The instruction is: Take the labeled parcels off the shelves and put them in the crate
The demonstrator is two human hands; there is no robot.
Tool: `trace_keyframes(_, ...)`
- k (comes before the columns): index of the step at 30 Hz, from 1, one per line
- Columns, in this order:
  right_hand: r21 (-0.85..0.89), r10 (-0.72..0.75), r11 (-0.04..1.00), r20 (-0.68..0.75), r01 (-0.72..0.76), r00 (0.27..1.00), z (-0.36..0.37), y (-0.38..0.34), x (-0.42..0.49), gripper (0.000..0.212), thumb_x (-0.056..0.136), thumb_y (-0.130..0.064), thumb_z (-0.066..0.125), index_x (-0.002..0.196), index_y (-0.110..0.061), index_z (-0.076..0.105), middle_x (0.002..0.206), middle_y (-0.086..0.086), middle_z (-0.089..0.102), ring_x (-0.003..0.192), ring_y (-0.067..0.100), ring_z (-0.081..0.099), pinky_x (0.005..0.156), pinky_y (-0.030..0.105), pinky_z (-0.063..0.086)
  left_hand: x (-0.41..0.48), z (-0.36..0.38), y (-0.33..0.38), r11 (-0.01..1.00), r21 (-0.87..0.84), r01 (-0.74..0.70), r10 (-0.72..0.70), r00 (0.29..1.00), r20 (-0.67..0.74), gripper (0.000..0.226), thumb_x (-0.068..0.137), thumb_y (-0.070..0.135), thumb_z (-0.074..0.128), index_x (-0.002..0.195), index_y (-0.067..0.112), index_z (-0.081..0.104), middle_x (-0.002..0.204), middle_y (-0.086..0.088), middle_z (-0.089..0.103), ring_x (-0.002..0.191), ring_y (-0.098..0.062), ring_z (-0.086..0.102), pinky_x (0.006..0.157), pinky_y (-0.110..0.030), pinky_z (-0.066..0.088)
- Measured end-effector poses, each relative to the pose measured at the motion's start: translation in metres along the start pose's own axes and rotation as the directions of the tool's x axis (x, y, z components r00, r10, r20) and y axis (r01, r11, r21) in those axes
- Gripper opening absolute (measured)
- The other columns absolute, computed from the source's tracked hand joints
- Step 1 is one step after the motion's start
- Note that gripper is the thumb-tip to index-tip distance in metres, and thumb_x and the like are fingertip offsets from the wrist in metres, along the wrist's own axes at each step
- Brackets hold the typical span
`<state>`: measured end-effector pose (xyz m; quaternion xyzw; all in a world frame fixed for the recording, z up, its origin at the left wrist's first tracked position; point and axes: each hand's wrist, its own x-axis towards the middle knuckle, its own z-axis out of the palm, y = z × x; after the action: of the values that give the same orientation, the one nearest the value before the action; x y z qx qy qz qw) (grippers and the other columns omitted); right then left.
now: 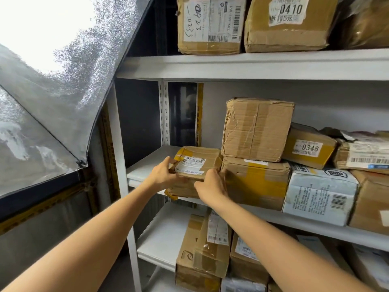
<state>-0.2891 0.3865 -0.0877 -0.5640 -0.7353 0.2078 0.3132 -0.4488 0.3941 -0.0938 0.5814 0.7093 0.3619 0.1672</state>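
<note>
A small brown cardboard parcel [200, 159] with a white barcode label and yellow tape sits at the left end of the middle shelf [147, 167]. My left hand [163, 173] grips its front left corner, fingers curled over the top edge. On its front right corner my right hand [211, 185] holds it, fingers wedged against the neighbouring box [259, 182]. The parcel's front edge overhangs the shelf lip. No crate is in view.
More parcels crowd the middle shelf to the right: a crumpled box [256, 128] stacked on top, one marked 0346 [309, 147], a white bag parcel [320, 192]. The upper shelf holds boxes, one marked 0410 [290, 22]. Lower shelf boxes [208, 249] stand below. A plastic sheet [52, 98] hangs at left.
</note>
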Motion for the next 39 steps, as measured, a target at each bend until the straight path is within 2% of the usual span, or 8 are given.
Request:
trace_keyframes(5, 0.055, 0.036, 0.998, 0.003, -0.036, 0.999, 0.000, 0.006, -0.003, 0.065, 0.089, -0.017, 0.065, 0.143, 0.000, 0.032, 0.155, 0.017, 0.013, 0.143, 0.030, 0.018, 0.112, 0.035, 0.030, -0.015, -0.003, -0.009, 0.961, -0.271, 0.048, -0.048, 0.999, 0.005, 0.046, 0.070, 0.047, 0.062, 0.106, 0.019, 0.054, 0.108, -0.008, 0.065, 0.099, -0.026, 0.062, 0.090, -0.047, 0.053)
trace_keyframes(11, 0.138, 0.066, 0.988, -0.002, -0.065, 0.998, -0.013, 0.021, -0.010, 0.053, 0.086, -0.029, 0.069, 0.126, -0.006, 0.041, 0.133, 0.014, 0.046, 0.124, 0.029, 0.044, 0.096, 0.035, 0.040, -0.041, 0.005, -0.021, 0.936, -0.333, 0.115, -0.161, 0.980, -0.114, 0.061, 0.070, 0.027, 0.085, 0.115, 0.016, 0.046, 0.099, -0.005, 0.062, 0.081, -0.014, 0.062, 0.060, -0.023, 0.052)
trace_keyframes(14, 0.140, 0.087, 0.987, -0.013, -0.084, 0.996, -0.008, 0.022, -0.020, 0.067, 0.086, -0.026, 0.071, 0.135, -0.005, 0.030, 0.138, 0.016, 0.040, 0.128, 0.032, 0.041, 0.095, 0.035, 0.038, -0.052, 0.005, -0.027, 0.884, -0.417, 0.212, -0.211, 0.976, 0.048, 0.098, 0.067, 0.007, 0.085, 0.145, 0.010, 0.026, 0.116, -0.013, 0.060, 0.099, -0.024, 0.062, 0.086, -0.038, 0.055)
trace_keyframes(17, 0.152, 0.062, 0.986, 0.006, -0.062, 0.998, 0.000, 0.023, -0.026, 0.078, 0.084, -0.020, 0.073, 0.143, -0.006, 0.024, 0.144, 0.013, 0.037, 0.134, 0.029, 0.035, 0.103, 0.036, 0.035, -0.064, 0.006, -0.031, 0.875, -0.425, 0.233, -0.165, 0.967, 0.193, 0.084, 0.068, -0.005, 0.080, 0.139, 0.015, 0.039, 0.116, -0.015, 0.062, 0.103, -0.029, 0.064, 0.088, -0.044, 0.056)
trace_keyframes(20, 0.164, 0.066, 0.983, 0.077, -0.078, 0.995, 0.003, 0.026, -0.025, 0.076, 0.083, -0.014, 0.073, 0.144, -0.008, 0.028, 0.149, 0.011, 0.033, 0.141, 0.027, 0.027, 0.111, 0.039, 0.029, -0.075, 0.012, -0.033, 0.814, -0.522, 0.253, -0.203, 0.967, 0.153, 0.077, 0.067, -0.017, 0.073, 0.131, 0.014, 0.044, 0.111, -0.012, 0.058, 0.098, -0.026, 0.063, 0.074, -0.040, 0.060)
trace_keyframes(25, 0.122, 0.045, 0.991, 0.108, -0.058, 0.993, 0.012, 0.034, -0.030, 0.057, 0.087, -0.004, 0.065, 0.138, -0.013, 0.040, 0.147, 0.014, 0.029, 0.138, 0.031, 0.027, 0.113, 0.044, 0.029, -0.102, 0.034, -0.044, 0.745, -0.626, 0.229, -0.281, 0.960, 0.017, 0.072, 0.065, -0.025, 0.062, 0.121, 0.016, 0.044, 0.111, -0.019, 0.055, 0.096, -0.038, 0.062, 0.071, -0.061, 0.055)
trace_keyframes(33, 0.300, -0.138, 0.952, 0.259, 0.056, 0.956, 0.011, 0.054, -0.048, 0.058, 0.080, 0.002, 0.069, 0.130, -0.014, 0.047, 0.125, 0.001, 0.056, 0.112, 0.014, 0.052, 0.077, 0.019, 0.048, -0.136, 0.025, -0.054, 0.772, -0.617, 0.150, -0.213, 0.977, -0.029, 0.076, 0.067, -0.021, 0.065, 0.130, 0.019, 0.048, 0.107, -0.012, 0.061, 0.093, -0.028, 0.064, 0.055, -0.029, 0.055)
trace_keyframes(39, 0.428, -0.261, 0.895, 0.275, 0.125, 0.925, 0.004, 0.061, -0.057, 0.061, 0.081, 0.007, 0.066, 0.135, -0.017, 0.047, 0.105, -0.014, 0.059, 0.104, 0.010, 0.058, 0.062, 0.003, 0.043, -0.153, 0.007, -0.040, 0.798, -0.598, 0.072, -0.163, 0.981, -0.100, 0.075, 0.056, -0.010, 0.067, 0.110, 0.043, 0.064, 0.094, -0.006, 0.069, 0.091, -0.032, 0.066, 0.060, -0.037, 0.056)
